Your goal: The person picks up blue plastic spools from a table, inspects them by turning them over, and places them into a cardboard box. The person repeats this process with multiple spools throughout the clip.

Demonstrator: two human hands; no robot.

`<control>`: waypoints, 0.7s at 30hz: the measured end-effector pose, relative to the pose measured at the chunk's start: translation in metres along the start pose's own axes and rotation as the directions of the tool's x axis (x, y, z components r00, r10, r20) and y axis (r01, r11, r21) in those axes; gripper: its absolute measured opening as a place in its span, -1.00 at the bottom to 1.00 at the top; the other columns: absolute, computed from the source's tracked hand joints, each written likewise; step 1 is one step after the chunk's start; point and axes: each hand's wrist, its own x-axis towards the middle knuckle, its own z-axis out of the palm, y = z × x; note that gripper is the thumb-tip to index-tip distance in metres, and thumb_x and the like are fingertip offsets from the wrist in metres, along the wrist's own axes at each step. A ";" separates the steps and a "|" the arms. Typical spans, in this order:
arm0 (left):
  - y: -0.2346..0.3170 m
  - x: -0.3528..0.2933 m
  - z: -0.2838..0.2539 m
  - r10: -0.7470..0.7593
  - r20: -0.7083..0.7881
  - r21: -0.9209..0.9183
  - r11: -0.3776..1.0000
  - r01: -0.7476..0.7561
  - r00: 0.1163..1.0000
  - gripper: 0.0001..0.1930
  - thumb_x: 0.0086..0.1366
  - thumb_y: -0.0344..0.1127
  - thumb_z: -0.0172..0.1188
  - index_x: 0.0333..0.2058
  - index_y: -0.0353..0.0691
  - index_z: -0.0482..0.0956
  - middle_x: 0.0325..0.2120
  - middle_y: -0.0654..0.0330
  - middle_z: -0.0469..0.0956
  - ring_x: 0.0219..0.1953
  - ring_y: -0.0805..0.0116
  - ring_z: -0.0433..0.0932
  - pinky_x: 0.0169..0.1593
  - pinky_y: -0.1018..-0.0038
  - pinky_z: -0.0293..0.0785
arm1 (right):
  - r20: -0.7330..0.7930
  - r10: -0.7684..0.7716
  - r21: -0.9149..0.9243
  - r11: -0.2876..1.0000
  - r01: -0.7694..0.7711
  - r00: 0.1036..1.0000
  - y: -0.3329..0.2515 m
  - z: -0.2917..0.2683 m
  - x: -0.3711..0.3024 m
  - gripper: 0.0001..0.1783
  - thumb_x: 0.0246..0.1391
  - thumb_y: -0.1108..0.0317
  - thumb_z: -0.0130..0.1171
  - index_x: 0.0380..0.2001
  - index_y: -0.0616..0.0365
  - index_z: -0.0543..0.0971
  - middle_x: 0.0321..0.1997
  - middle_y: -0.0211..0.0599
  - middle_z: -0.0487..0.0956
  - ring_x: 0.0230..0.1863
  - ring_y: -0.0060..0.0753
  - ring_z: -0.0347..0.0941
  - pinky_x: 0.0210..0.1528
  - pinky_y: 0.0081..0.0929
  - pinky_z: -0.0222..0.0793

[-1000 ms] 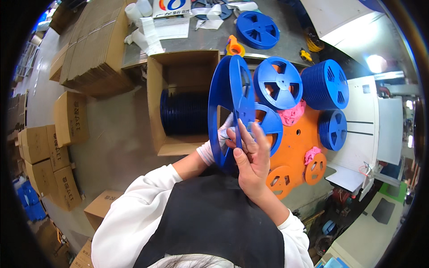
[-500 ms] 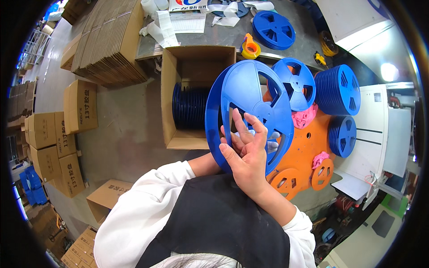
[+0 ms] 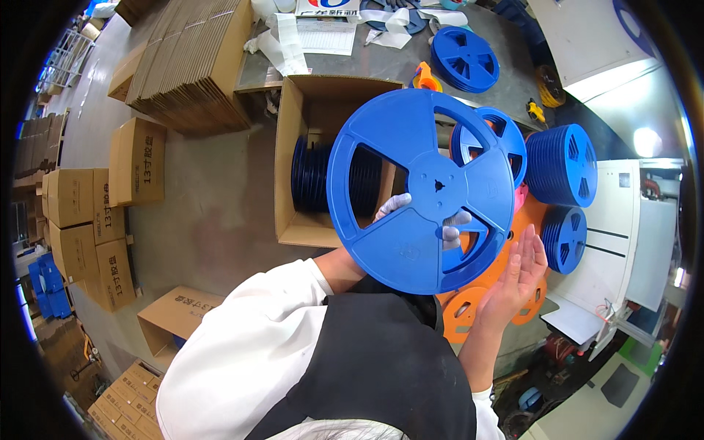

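A worker in white sleeves (image 3: 242, 323) and a black apron (image 3: 389, 359) holds up a blue reel (image 3: 407, 246), its broad face turned to the camera, above the lap and partly in front of an open carton (image 3: 287, 161). The gloved left hand (image 3: 455, 229) grasps the reel, its covered fingertips showing at two of the windows cut in the disc; most of that hand is hidden behind the plastic. The bare right hand (image 3: 513, 282) is released, fingers extended and palm exposed, just beside the reel's right rim. Inside the carton, dark blue spools (image 3: 312, 176) stand on edge in a row. To the right, two blue stacks (image 3: 561, 165) (image 3: 565, 240) sit by an orange surface (image 3: 529, 215), with orange discs (image 3: 460, 314) near the right forearm. Beyond, a metal bench (image 3: 506, 97) bears more blue discs (image 3: 464, 60), an orange tape dispenser (image 3: 425, 78) and white paper strips (image 3: 290, 45). Flattened cardboard (image 3: 191, 66) is piled at left, near closed boxes (image 3: 139, 161) on the floor (image 3: 220, 198).
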 end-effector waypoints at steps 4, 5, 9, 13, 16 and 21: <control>0.009 0.000 0.002 -0.005 -0.168 -0.049 0.999 -0.003 0.986 -0.24 0.24 -0.03 0.19 0.34 -0.16 0.16 0.21 -0.13 0.33 0.09 0.02 0.45 0.26 0.12 0.37 | -0.103 0.164 0.083 0.984 -0.156 0.981 0.014 -0.015 0.000 -0.63 0.32 0.48 -0.13 0.18 0.15 0.27 0.36 -0.04 0.30 0.42 -0.20 0.16 0.39 -0.24 0.09; 0.012 -0.001 0.004 -0.006 -0.157 -0.043 0.999 -0.001 0.988 -0.24 0.24 -0.02 0.19 0.34 -0.17 0.15 0.21 -0.14 0.32 0.10 0.00 0.45 0.26 0.11 0.36 | -0.115 0.195 0.119 0.976 -0.182 0.974 0.018 -0.017 0.001 -0.63 0.32 0.47 -0.11 0.17 0.15 0.28 0.35 -0.06 0.31 0.40 -0.21 0.18 0.37 -0.26 0.11; 0.021 -0.003 0.012 -0.019 -0.160 -0.073 0.997 0.007 0.987 -0.21 0.23 -0.01 0.20 0.35 -0.17 0.12 0.22 -0.15 0.30 0.15 -0.07 0.43 0.29 0.09 0.34 | -0.134 0.312 0.250 0.929 -0.273 0.940 0.037 -0.022 0.003 -0.66 0.31 0.47 -0.07 0.14 0.14 0.33 0.31 -0.13 0.37 0.33 -0.25 0.28 0.33 -0.29 0.19; 0.022 -0.007 0.016 0.001 -0.172 -0.066 0.998 -0.013 0.985 -0.18 0.24 0.02 0.18 0.36 -0.21 0.08 0.23 -0.16 0.28 0.13 -0.06 0.44 0.29 0.10 0.34 | -0.127 0.367 0.295 0.901 -0.319 0.921 0.051 -0.025 0.004 -0.67 0.31 0.43 -0.02 0.12 0.15 0.35 0.26 -0.20 0.41 0.27 -0.28 0.33 0.27 -0.29 0.26; 0.024 -0.010 0.015 0.026 -0.188 -0.078 0.996 -0.042 0.982 -0.18 0.25 0.05 0.17 0.35 -0.23 0.08 0.23 -0.17 0.28 0.13 -0.06 0.44 0.28 0.12 0.35 | -0.093 0.384 0.311 0.888 -0.339 0.919 0.057 -0.025 0.006 -0.67 0.31 0.42 -0.01 0.12 0.15 0.35 0.25 -0.21 0.42 0.27 -0.28 0.33 0.27 -0.29 0.27; 0.033 -0.018 0.014 0.072 -0.194 -0.058 0.995 -0.085 0.978 -0.17 0.25 0.09 0.16 0.35 -0.25 0.10 0.24 -0.21 0.25 0.14 -0.06 0.43 0.30 0.14 0.33 | -0.064 0.423 0.307 0.870 -0.385 0.904 0.068 -0.020 0.010 -0.68 0.31 0.42 -0.02 0.11 0.15 0.36 0.24 -0.18 0.41 0.27 -0.25 0.33 0.29 -0.23 0.26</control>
